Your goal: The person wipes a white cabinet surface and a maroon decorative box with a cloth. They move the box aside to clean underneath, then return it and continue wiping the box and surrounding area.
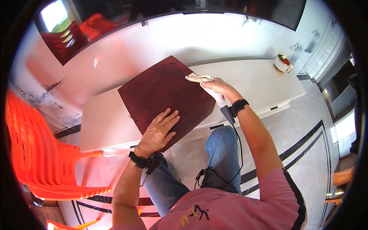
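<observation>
A dark red, box-like object with a flat square top [164, 89] rests at an angle on a long white low cabinet [244, 74], its near corner jutting past the front edge. My left hand [158, 130] lies flat on its near left part, fingers spread. At its right edge, my right hand [221, 87] grips a crumpled, light-coloured cloth [214, 93]; one end of the cloth touches the dark red top. A small metal piece [130, 116] shows on the left side. Both wrists wear black straps with small devices.
Stacked orange plastic chairs [43, 149] stand at the left, near the cabinet's end. A white pot with red flowers [281, 63] sits at the cabinet's far right. A large black television [172, 7] hangs on the wall above. A black cable [241, 149] runs down from my right wrist.
</observation>
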Tool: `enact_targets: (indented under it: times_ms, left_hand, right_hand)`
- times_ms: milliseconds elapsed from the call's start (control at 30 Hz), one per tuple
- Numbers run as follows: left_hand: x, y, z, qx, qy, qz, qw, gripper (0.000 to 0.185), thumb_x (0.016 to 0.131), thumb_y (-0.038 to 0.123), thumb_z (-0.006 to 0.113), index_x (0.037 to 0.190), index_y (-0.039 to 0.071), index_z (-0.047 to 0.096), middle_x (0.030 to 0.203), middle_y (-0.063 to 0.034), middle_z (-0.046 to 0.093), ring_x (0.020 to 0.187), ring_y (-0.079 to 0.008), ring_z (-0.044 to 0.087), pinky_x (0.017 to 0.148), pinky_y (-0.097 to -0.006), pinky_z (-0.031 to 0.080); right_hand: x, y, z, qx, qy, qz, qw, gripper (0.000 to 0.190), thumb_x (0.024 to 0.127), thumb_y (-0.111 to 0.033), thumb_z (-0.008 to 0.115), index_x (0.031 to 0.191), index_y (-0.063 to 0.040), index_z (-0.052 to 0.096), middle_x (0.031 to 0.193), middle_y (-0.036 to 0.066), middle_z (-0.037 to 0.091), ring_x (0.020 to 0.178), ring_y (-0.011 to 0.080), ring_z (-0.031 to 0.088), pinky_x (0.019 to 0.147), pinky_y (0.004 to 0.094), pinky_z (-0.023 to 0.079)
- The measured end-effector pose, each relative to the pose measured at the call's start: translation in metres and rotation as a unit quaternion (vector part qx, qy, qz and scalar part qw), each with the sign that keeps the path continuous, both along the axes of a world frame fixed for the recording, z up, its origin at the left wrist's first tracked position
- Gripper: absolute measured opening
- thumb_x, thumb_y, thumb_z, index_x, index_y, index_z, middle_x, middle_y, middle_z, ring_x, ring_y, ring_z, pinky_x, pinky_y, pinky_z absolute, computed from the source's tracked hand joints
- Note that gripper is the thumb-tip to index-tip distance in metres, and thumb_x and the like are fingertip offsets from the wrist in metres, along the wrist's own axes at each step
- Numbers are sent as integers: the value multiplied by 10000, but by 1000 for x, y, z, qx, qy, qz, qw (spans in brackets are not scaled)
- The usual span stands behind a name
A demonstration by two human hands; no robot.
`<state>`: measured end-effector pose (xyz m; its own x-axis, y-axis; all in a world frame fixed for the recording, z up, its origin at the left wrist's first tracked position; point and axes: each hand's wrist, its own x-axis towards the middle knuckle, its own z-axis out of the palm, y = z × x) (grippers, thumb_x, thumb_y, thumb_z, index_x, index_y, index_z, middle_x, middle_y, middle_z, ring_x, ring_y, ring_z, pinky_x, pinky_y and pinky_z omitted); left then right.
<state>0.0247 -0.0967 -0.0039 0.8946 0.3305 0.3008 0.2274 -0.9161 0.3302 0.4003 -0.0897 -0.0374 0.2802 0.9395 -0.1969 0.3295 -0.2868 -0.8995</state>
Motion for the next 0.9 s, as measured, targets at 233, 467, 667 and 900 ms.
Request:
enact_targets:
  times_ms: [233,467,667,900]
  left_hand:
    - [-31,36,6,149,98,-29,983,754,863,361,753,1540,226,449,1646,-42,338,1542,-339,229,1253,-517,213]
    - [-86,102,4,182,193,131,955,632,906,86,652,1501,240,505,1623,-91,375,1523,-389,258,1257,-555,183]
    - [-32,90,-11,-95,-28,19,995,408,989,91,562,1396,65,584,1489,-145,526,1443,-348,400,1201,-466,301]
    - [41,59,-23,35,-32,208,977,354,984,219,610,1325,129,639,1301,-128,573,1305,-324,484,1082,-477,377]
  right_hand:
    - [-40,-35,-13,26,-73,-67,995,461,917,-456,706,1051,-16,731,814,63,710,726,170,654,658,355,522]
    - [-190,-112,-19,119,92,-47,988,566,942,-371,692,1363,-30,528,946,100,722,800,222,711,704,378,569]
    - [-266,-108,-32,120,235,-141,954,542,1023,-273,603,1445,6,408,1228,162,639,1136,251,607,966,370,472]
    - [-248,-89,-22,132,168,-169,962,369,1035,-227,528,1312,7,459,1166,230,635,1092,353,626,932,430,475]
